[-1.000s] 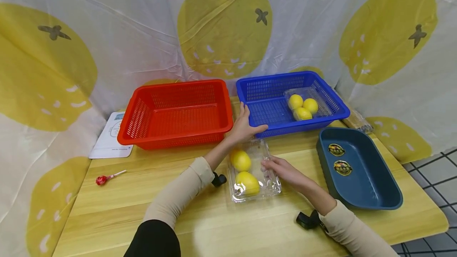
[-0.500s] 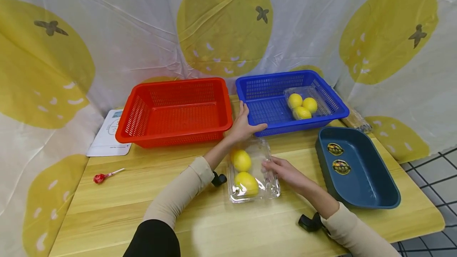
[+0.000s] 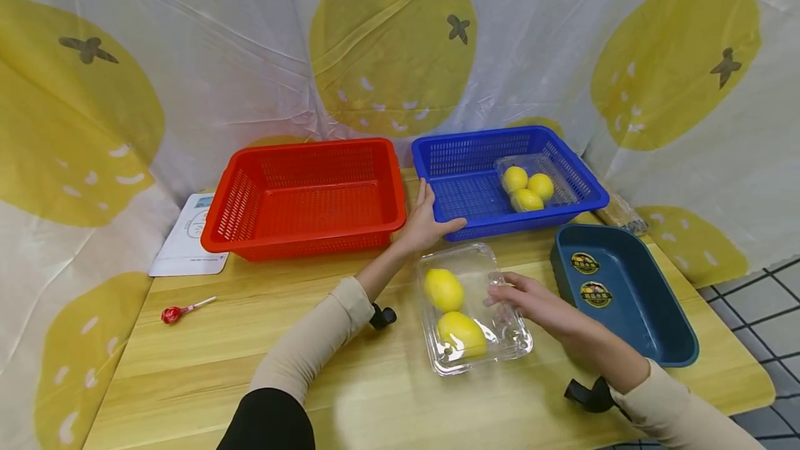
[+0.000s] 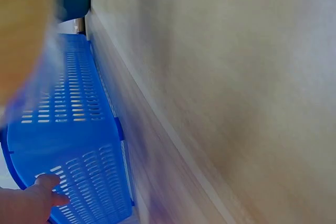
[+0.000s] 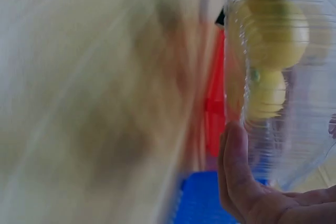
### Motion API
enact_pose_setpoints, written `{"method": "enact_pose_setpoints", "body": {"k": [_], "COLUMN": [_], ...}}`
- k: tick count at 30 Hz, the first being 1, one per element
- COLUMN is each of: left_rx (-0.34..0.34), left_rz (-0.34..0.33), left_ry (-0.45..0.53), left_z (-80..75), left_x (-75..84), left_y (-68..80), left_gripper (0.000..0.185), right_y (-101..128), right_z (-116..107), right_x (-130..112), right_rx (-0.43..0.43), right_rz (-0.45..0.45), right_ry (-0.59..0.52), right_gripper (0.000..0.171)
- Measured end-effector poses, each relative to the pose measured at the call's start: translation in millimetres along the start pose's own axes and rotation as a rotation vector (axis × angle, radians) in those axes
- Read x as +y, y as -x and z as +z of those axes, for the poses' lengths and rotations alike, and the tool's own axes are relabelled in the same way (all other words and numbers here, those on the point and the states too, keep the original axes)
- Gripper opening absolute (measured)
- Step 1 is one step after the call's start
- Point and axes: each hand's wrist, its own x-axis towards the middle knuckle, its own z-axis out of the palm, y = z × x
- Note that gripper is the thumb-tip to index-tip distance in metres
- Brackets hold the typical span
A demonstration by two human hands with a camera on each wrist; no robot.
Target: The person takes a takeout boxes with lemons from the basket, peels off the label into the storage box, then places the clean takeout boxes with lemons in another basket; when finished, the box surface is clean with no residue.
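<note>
In the head view my right hand (image 3: pixel 531 303) grips the right edge of a clear plastic clamshell box (image 3: pixel 465 255), which holds two yellow lemons (image 3: pixel 444 290). The right wrist view shows the thumb and fingers (image 5: pixel 236 153) at the ridged side of this box, raised off the table. My left hand (image 3: pixel 425 224) rests at the near left corner of the blue plastic basket (image 3: pixel 478 230), its fingers along the left side and thumb along the front. In the left wrist view, fingertips (image 4: pixel 50 181) touch the basket's slotted wall. A second clamshell box (image 3: pixel 565 189) with three lemons (image 3: pixel 527 200) lies inside the basket.
A red basket (image 3: pixel 306 248) stands at the back left, over part of a white printed sheet (image 3: pixel 187 242). Nearer on the left lies a red lollipop (image 3: pixel 171 314). A dark teal tub (image 3: pixel 650 304) sits at the right, near the edge of the wooden table (image 3: pixel 250 353).
My right hand has moved right with the clamshell box, which has turned a little and come out from under the left forearm. My left hand has stayed at the blue basket's corner.
</note>
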Motion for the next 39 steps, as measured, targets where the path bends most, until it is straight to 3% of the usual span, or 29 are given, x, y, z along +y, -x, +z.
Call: {"method": "enact_pose_setpoints", "body": {"k": [9,15,20,27,39], "left_rx": [0.008,0.016,0.036,0.020,0.030], "left_rz": [0.014,0.028,0.019,-0.002,-0.030], "left_ry": [0.003,-0.007,0.002,0.035,0.039], "left_z": [0.3,-0.9,0.7,5.5,5.7], "left_x": [-1.0,-2.7,-4.0,-6.3,-3.6], "left_y": [-0.4,-2.0,-2.9,-0.8,2.6], "left_gripper": [0.112,0.110,0.115,0.115,0.111], "right_y": [16.1,5.6,-21.5,-72.9,-155.2], "right_z": [-61.2,-97.1,-120.1,-141.3,-151.7], "right_x": [-41.5,-76.7,-95.8,-95.0,-90.4], "right_rx": [-0.006,0.042,0.102,0.143,0.092], "right_rz": [-0.069,-0.114,-0.099,-0.046,0.048], "right_ry": [0.118,0.149,0.197,0.272,0.248], "right_gripper": [0.063,0.061,0.065,0.087,0.074]}}
